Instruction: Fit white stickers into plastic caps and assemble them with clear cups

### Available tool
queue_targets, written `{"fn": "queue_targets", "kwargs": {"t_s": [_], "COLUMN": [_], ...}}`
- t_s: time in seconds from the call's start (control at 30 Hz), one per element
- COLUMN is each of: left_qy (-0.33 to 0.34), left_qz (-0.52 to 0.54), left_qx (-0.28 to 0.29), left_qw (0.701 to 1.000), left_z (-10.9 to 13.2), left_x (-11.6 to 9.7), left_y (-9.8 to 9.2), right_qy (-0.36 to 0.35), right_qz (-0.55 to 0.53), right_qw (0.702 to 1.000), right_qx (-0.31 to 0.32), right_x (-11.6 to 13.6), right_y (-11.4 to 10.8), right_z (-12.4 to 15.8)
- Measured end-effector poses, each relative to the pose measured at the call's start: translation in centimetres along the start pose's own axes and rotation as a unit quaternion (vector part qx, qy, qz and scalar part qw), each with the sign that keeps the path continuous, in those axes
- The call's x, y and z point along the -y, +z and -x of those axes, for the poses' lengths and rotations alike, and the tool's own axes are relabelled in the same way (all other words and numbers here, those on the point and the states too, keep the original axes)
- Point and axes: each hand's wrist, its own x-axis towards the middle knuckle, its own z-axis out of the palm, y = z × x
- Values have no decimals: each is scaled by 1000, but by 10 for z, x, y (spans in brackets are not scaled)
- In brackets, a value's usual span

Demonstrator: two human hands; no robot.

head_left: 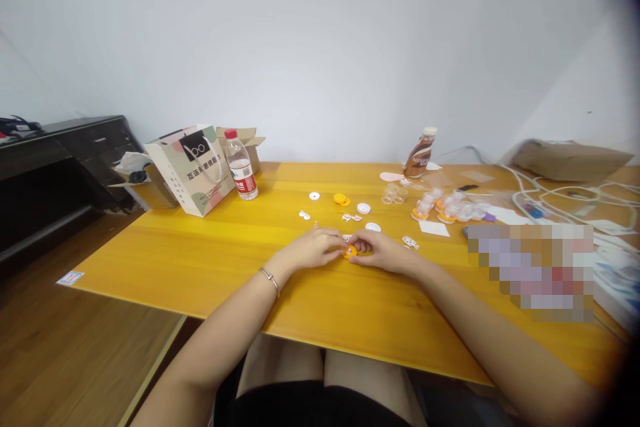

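Observation:
A small round orange plastic piece with a pale centre is held low over the table between both hands. My left hand pinches its left side with the fingertips. From the right, the curled fingers of my right hand grip the same piece. Just behind the hands lie a white disc and a white ring-shaped piece. Small white patterned cut-outs lie flat beyond them, and another patterned cut-out is right of my right hand. Orange discs are stacked farther back.
Clear-topped orange pieces cluster at the right, near clear rings and white cables. A brown drink bottle stands at the back. Left are a water bottle, a paper bag and a cardboard box.

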Motion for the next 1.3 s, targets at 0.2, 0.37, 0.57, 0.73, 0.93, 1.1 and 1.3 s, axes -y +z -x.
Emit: {"fn": "queue_targets", "kwargs": {"t_s": [0.2,0.37,0.57,0.73,0.93,1.1,1.3], "left_qy": [-1,12,16,10,-2,-8,-4], "left_qz": [-23,-19,-5,9,19,6,10], "left_qx": [-1,6,27,38,41,35,32], "left_qw": [1000,1000,999,999,999,999,999], "left_z": [1,2,3,4,4,5,4], "left_x": [0,-2,-2,-2,-2,-2,-1], "left_y": [-4,-4,-3,-3,-3,-3,-2], "right_qy": [26,-16,-7,-2,-12,-25,-70], "right_qz": [-17,18,25,21,29,50,52], "right_qw": [999,999,1000,999,1000,998,996], "right_qx": [-23,-41,-4,-28,0,-10,16], "right_x": [3,5,6,1,6,7,6], "right_y": [-7,-10,-13,-17,-16,-15,-13], "right_z": [1,1,4,6,5,5,4]}}
